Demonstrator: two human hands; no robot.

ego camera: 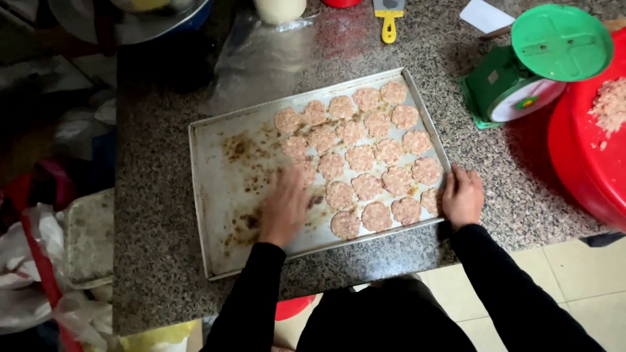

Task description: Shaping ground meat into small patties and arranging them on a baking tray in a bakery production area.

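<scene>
A big metal tray [215,195] lies on the speckled stone surface [156,261], right in front of the person. Round, flat, pink meat patties [360,158] fill the right part of the tray in rows, close together and some touching. The left part of the tray is bare metal with brown greasy spots. The left hand [285,207] lies flat in the tray with its fingers spread apart, beside the nearest patties; it is blurry, so I cannot tell if it touches one. The right hand [462,195] rests curled on the tray's right edge, next to the last patties. Both arms wear black sleeves. Past the tray on the right stands a green kitchen scale [521,78], and beside it a red tub [580,156] with chopped meat inside. At the far edge of the surface lie a yellow scraper [388,19] and a clear plastic sheet [261,58].
</scene>
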